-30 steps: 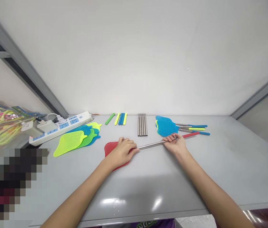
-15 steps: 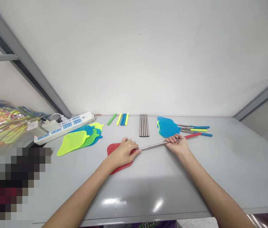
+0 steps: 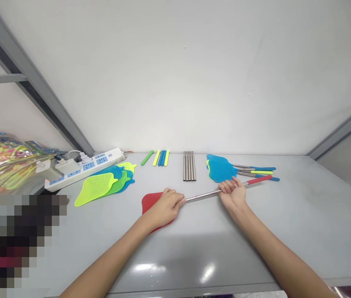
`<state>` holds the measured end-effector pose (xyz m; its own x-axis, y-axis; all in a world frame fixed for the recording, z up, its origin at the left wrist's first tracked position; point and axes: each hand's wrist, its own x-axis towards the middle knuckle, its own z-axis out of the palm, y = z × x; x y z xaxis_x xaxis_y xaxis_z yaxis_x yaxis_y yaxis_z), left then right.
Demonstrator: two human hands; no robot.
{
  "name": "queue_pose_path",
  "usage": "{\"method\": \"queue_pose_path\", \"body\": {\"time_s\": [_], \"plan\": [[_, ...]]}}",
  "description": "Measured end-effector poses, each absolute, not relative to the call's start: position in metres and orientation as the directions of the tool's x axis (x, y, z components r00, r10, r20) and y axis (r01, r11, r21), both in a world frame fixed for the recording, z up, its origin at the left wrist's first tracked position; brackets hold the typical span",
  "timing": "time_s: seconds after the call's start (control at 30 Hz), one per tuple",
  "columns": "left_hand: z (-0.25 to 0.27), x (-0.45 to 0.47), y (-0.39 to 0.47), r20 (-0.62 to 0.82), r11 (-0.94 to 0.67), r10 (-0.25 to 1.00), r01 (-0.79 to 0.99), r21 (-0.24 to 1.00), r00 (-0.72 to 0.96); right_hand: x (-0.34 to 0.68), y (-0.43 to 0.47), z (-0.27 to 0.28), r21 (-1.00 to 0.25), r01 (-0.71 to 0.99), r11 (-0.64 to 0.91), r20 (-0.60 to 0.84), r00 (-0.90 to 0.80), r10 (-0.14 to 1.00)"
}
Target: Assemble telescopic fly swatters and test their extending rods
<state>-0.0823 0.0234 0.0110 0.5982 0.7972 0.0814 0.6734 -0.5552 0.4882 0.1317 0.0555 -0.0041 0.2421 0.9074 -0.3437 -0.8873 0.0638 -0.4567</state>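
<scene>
A red fly swatter [image 3: 152, 201] with a metal rod and a red grip lies slantwise between my hands, just above or on the table. My left hand [image 3: 168, 205] is closed round the neck, where the rod meets the perforated head, and covers part of that head. Palm up, my right hand [image 3: 233, 193] has its fingers wrapped round the rod near the red grip [image 3: 260, 180]. Behind my right hand lies a stack of swatters with blue heads [image 3: 221, 169], one yellow-green edge showing beneath, their handles pointing right.
Loose yellow, green and blue swatter heads [image 3: 96, 188] overlap at the left, by a white power strip [image 3: 85, 167] with plugs. Coloured grips [image 3: 162, 158] and several metal rods [image 3: 189, 166] lie along the back wall. Bagged goods [image 3: 1, 161] stand far left.
The red swatter's grip has come further out to the right past my right hand, whose fingers are now curled more tightly round the rod. My left hand stays at the neck.
</scene>
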Motion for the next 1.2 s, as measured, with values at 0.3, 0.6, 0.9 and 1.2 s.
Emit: {"method": "queue_pose_path", "body": {"time_s": [0.3, 0.6, 0.9, 1.2], "plan": [[0.012, -0.084, 0.023, 0.040, -0.493, 0.829, 0.694, 0.525, 0.558, 0.121, 0.050, -0.005, -0.374, -0.915, 0.153, -0.312, 0.280, 0.908], [0.010, -0.085, 0.021, 0.056, -0.488, 0.840, 0.708, 0.510, 0.539, 0.110, 0.044, -0.010, -0.433, -0.888, 0.154, -0.323, 0.313, 0.893], [0.013, -0.077, 0.017, 0.050, -0.494, 0.831, 0.694, 0.524, 0.554, 0.095, 0.032, -0.007, -0.420, -0.901, 0.112, -0.356, 0.278, 0.892], [0.013, -0.075, 0.017, 0.132, -0.553, 0.813, 0.682, 0.479, 0.567, 0.096, 0.033, -0.006, -0.439, -0.895, 0.079, -0.352, 0.252, 0.901]]}}
